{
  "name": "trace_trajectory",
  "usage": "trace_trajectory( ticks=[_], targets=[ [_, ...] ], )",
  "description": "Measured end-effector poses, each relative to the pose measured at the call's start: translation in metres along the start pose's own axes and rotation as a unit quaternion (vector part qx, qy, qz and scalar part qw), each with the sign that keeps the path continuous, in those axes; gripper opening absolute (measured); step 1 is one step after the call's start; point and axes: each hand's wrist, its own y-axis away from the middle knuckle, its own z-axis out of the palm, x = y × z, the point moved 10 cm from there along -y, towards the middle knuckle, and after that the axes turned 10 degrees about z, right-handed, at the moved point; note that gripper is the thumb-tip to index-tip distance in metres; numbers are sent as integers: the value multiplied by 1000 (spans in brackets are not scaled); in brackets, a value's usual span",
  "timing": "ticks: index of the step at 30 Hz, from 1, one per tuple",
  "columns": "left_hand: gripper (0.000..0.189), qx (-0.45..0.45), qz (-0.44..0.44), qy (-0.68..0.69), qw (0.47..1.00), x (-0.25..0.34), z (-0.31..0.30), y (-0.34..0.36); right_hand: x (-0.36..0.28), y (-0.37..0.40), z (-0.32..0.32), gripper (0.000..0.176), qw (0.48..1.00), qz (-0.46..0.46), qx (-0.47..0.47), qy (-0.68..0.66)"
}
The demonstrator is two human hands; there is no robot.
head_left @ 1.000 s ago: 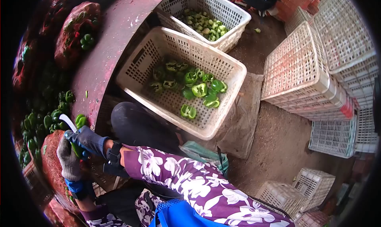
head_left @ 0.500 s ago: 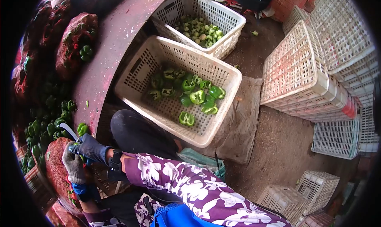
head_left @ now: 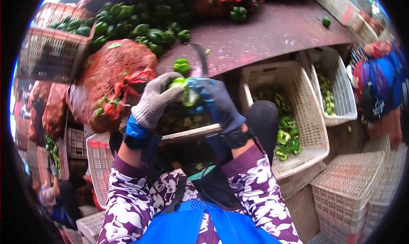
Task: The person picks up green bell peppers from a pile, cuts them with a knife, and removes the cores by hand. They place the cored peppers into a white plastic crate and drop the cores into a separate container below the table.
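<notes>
My left hand, in a greyish-white knit glove, is closed around a green bell pepper whose pale cut inside shows. My right hand, in a blue-coated glove, is closed on a knife, its handle hidden by the fingers. The curved knife blade points up and away, blurred. Another piece of green pepper is at the table edge just beyond my hands. Right of my knee, a white plastic crate holds several opened green peppers.
A red mesh sack of peppers sits at left, beside piled whole peppers. The reddish table stretches ahead. A second crate holds green pieces. Stacked crates stand at lower right. Other people are at both sides.
My view has swung left, so the crates appear further right and both forearms now show in front of me. The hands still hold the pepper and knife close together.
</notes>
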Motion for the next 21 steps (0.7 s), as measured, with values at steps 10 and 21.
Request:
trace_trajectory(
  ticks=[10,21],
  targets=[
    [45,-22,2,6,1000,-17,-3,10,27,-7,-12,31,995,83,57,-18],
    [29,82,45,-75,993,-84,21,10,35,4,-26,24,946,51,194,254]
  ],
)
